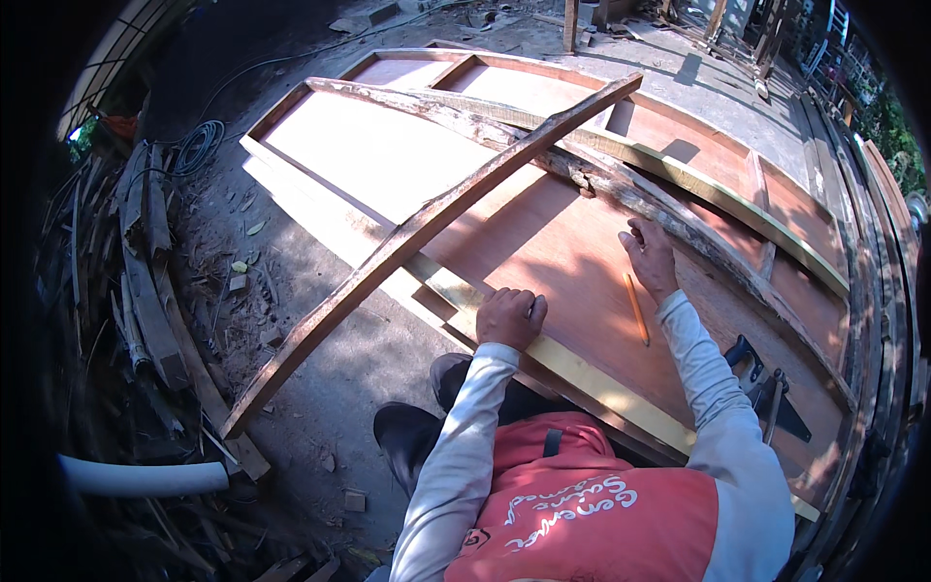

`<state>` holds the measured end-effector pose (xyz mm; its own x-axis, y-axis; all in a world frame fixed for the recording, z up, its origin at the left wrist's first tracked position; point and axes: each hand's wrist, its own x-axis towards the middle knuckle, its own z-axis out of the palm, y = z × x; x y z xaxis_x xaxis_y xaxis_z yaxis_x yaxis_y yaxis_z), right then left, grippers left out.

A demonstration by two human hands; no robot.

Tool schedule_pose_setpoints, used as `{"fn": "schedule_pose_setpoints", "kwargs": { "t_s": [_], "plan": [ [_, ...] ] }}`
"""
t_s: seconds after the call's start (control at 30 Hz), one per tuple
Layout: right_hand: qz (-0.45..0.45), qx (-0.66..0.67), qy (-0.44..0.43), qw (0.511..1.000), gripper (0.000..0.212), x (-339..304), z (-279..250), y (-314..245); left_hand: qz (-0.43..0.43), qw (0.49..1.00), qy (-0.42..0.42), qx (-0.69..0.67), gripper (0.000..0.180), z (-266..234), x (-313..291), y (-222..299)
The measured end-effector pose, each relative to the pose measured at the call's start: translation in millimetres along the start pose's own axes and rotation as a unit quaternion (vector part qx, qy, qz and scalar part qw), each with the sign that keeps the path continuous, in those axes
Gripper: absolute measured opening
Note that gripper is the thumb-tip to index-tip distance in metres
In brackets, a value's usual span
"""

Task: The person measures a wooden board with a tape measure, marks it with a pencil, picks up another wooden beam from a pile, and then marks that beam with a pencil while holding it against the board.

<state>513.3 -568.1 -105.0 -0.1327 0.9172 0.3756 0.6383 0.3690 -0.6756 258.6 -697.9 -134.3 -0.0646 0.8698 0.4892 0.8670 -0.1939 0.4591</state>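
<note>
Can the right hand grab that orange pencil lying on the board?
Probably yes. The orange pencil lies loose on the plywood panel, just beside the right hand, with nothing between them.

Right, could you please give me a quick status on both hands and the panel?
Left hand closed on the plywood panel's near edge. Right hand flat on the panel, open. Pencil lies loose between the hands. Long batten crosses the panel diagonally.

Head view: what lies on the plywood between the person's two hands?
In the head view, an orange pencil lies on the plywood panel between the left hand and the right hand, nearer the right, touching neither.
</note>
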Motion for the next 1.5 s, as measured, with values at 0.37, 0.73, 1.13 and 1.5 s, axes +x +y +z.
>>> {"fn": "schedule_pose_setpoints", "kwargs": {
  "t_s": [0.37, 0.73, 1.13, 1.5],
  "plan": [
    [-0.215, -0.433, 0.085, 0.871, 0.042, 145, 130, 27, -0.058, 0.996, -0.069, -0.025, 0.036, 2, 14, 14],
    [-0.059, -0.348, -0.078, 0.932, 0.022, 131, 174, -5, -0.081, 0.995, -0.048, -0.03, 0.035, -8, -3, 2],
    [-0.104, -0.174, -0.23, 0.952, 0.029, 15, 127, -75, -0.103, 0.992, -0.077, 0.001, 0.037, -20, -4, -1],
    [-0.295, -0.268, -0.166, 0.902, 0.04, 116, 120, -8, -0.103, 0.99, -0.091, -0.004, 0.037, -15, 5, 3]
  ]
}}
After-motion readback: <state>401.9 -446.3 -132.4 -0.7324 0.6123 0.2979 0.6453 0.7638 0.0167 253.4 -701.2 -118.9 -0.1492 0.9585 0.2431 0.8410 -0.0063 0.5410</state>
